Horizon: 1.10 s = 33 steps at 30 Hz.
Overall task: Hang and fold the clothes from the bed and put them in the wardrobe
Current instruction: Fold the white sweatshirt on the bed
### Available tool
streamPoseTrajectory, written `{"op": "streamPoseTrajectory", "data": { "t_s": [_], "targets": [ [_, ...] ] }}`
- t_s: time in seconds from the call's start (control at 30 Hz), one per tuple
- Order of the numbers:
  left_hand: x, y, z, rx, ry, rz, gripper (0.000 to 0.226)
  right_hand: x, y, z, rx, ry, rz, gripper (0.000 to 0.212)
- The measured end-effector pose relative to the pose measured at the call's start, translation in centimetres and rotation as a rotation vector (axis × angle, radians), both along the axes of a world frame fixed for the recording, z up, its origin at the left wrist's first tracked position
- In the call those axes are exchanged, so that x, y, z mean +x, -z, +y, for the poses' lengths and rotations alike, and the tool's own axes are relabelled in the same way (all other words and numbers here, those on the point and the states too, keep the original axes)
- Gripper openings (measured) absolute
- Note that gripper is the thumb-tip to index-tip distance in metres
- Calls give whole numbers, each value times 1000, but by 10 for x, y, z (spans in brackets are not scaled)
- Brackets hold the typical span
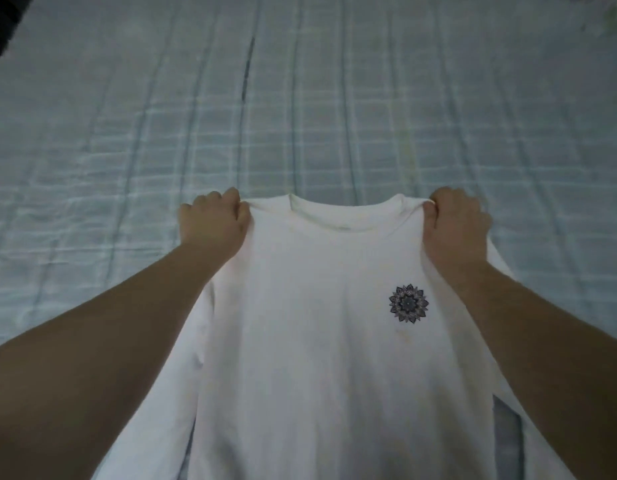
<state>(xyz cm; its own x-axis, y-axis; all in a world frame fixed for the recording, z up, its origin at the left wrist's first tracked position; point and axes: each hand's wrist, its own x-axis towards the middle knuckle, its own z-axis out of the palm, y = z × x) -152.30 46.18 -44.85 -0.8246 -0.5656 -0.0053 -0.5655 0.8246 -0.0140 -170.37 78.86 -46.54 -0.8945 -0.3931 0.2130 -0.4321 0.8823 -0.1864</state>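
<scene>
White T-shirt [321, 341] spreads out in the near middle of the scene, over the bed [300, 116], its round collar toward the far side. The left hand [215, 220] grips the left shoulder of the shirt with curled fingers, and the right hand [454, 223] grips the right shoulder the same way, so the fabric stretches taut between them. A dark flower print [408, 303] sits on the chest, right of centre. The bed wears a pale blue checked sheet with long creases running near to far.
</scene>
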Motion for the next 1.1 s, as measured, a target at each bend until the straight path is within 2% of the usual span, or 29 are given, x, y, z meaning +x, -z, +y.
{"op": "streamPoseTrajectory", "data": {
  "t_s": [0.17,0.3,0.5,0.67,0.77,0.9,1.1],
  "targets": [
    [-27,90,-3,6,-59,-61,31,-33,80,-15,112,-26,18,21],
    [-29,126,-8,8,-83,59,28,-39,113,-19,79,-5,21,18],
    [-29,121,-8,-39,-18,141,32,-38,116,-19,35,18,27,16],
    [-31,98,18,92,284,265,42,-12,92,-11,-112,-48,8,30],
    [-28,99,47,180,327,112,57,13,89,-7,28,-161,-48,45],
    [-28,127,62,185,226,-72,69,22,108,-5,288,-121,-215,62],
    [-32,147,60,104,200,-108,71,17,124,-5,319,-128,-210,63]
  ]
}}
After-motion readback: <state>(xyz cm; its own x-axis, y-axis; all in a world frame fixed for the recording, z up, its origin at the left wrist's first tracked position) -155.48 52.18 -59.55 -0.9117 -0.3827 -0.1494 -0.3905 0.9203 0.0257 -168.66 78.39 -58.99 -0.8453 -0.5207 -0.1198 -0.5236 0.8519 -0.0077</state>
